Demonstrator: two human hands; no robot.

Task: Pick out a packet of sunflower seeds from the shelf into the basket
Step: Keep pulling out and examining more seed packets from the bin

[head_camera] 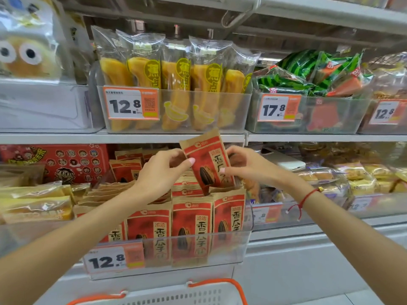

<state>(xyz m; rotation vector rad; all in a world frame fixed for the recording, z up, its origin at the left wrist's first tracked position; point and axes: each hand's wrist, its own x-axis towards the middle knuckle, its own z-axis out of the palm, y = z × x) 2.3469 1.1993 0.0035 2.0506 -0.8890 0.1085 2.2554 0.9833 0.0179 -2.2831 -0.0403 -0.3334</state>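
Note:
A red and brown packet of sunflower seeds (206, 160) is lifted out of its clear shelf bin (229, 247), tilted with its top to the left. My left hand (161, 171) pinches its left edge with the thumb on the front. My right hand (246, 166) pinches its right edge. Several more seed packets (191, 225) stand upright in rows in the bin below. The white basket (176, 298) with orange handles shows at the bottom edge, below the shelf.
The upper shelf carries a bin of yellow banana-shaped snacks (176, 84) and a bin of watermelon-print packets (308, 73). Bread packs (356, 177) lie to the right of the seeds, pale snack bags (37, 203) to the left. Price tags hang on the bin fronts.

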